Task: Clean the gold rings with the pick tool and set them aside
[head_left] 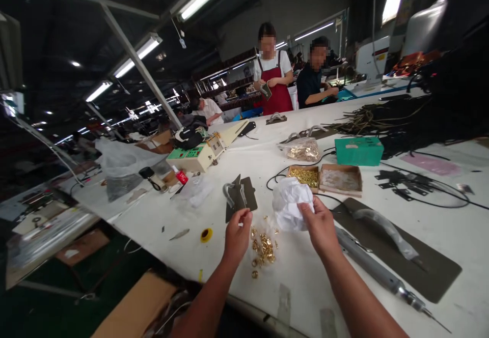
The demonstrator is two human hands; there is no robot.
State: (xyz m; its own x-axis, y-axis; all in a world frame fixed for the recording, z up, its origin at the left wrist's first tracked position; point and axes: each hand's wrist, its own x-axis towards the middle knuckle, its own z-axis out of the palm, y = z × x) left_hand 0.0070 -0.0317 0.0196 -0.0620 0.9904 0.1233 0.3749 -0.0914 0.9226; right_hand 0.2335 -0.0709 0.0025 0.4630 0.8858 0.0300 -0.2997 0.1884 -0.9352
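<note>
My right hand (319, 223) pinches a crumpled sheet of white paper (292, 200) above the table. My left hand (237, 232) is closed, thumb against fingers; whatever it may hold is hidden. Just beyond its fingertips lie dark olive flat pieces (250, 194) with a wrapped grey handle (229, 194). Between my hands, small gold metal fittings (264, 246) lie in a loose pile, partly in a clear plastic bag. To the right of my right hand is a larger olive panel (431, 272) with a plastic-wrapped handle (389, 231) on it. A grey electric screwdriver (376, 269) lies along its near edge.
Behind the paper stand a box of small gold parts (303, 176), another shallow box (341, 179) and a green box (359, 151). A black cable runs around them. A cream machine (194, 157), red bottle (179, 175) and yellow tape roll (206, 234) are leftward. Two people (277, 83) work across the table.
</note>
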